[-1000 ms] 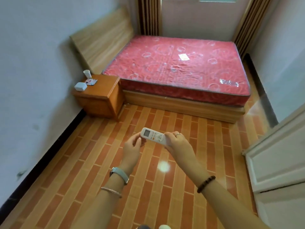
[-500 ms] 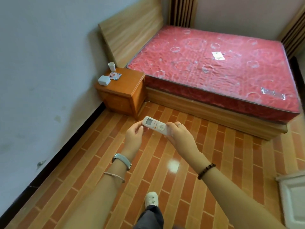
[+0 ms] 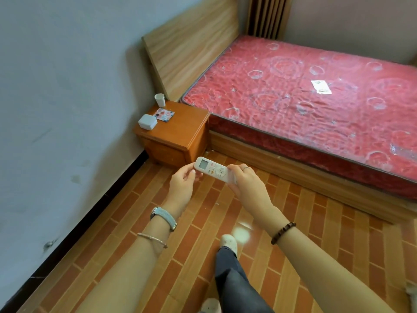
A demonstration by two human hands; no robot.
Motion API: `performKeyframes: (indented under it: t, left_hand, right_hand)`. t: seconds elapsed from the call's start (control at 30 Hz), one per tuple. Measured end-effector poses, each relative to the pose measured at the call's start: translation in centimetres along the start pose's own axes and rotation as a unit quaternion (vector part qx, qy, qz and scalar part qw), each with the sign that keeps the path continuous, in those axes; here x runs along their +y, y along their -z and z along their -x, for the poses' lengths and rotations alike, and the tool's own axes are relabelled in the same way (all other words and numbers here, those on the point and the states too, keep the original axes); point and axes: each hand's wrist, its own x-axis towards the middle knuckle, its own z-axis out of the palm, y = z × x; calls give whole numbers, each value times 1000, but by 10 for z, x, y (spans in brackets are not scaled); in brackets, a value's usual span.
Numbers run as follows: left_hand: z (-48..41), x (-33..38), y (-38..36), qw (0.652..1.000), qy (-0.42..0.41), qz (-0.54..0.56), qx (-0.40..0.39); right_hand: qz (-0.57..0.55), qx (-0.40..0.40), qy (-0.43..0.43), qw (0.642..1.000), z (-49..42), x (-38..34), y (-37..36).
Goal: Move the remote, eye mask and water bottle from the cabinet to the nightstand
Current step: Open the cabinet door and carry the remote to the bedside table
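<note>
Two hands: both hold one white remote in the air above the brick-pattern floor, in front of the nightstand and not touching it.
Left hand: thumb and fingertips pinch the display end of the remote.
Right hand: fingers curled round the other end, a ring on one finger; keypad faces up.
Wrists: watch and thin bracelet on the left, bead bracelet on the right.
Nightstand: wooden, against the grey wall, just beside the headboard.
Nightstand top: white cup at the back, white rounded box near the wall-side front corner, and a flat patterned item between them, perhaps a packet, too small to tell.
Bed: red quilted mattress with a white paper tag lying on it.
Lower frame: one dark trouser leg and a pale shoe on the floor.
</note>
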Motion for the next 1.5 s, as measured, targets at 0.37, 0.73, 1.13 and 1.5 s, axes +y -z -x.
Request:
performKeyframes:
  t: [0.37, 0.73, 1.13, 1.5]
  left_hand:
    - [-167, 47, -28, 998, 17, 27, 55]
    - [-315, 63, -17, 996, 33, 38, 79]
    - [-511, 78, 18, 994, 63, 36, 85]
    - [-614, 61, 20, 979, 153, 51, 127]
  right_hand:
    - [4, -17, 41, 999, -186, 50, 22]
    - [17, -51, 62, 997, -345, 68, 0]
    - [18, -65, 62, 996, -552, 72, -38]
    - [-11, -165, 64, 984, -674, 93, -92]
